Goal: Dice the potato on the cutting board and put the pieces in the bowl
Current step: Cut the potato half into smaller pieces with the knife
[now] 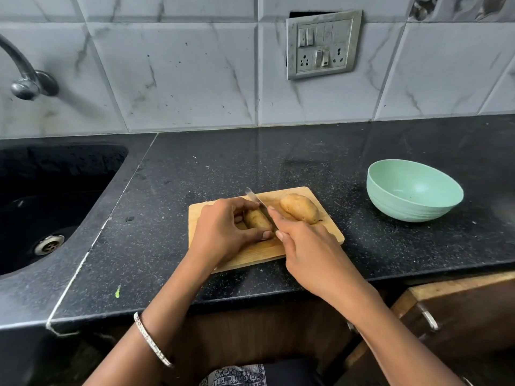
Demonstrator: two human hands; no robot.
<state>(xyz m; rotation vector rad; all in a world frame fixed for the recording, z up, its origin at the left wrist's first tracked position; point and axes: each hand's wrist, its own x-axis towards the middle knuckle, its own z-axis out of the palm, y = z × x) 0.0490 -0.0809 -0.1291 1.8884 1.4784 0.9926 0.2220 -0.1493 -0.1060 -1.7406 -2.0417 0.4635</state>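
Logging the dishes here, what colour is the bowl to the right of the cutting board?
Pale mint green, with no pattern visible; the bowl shows best in the head view.

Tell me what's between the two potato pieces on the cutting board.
The knife, held by the right hand, lies between the gripped piece and the loose piece, in the head view.

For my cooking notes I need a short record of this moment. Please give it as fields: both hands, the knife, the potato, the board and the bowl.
left hand: grips the smaller potato piece on the board
right hand: holds the knife, handle hidden in the fist
knife: blade against the right side of the smaller potato piece
larger potato piece: lies free on the board, right of the blade
cutting board: wooden, on the black counter
bowl: green, right of the board, apart from it, no pieces inside
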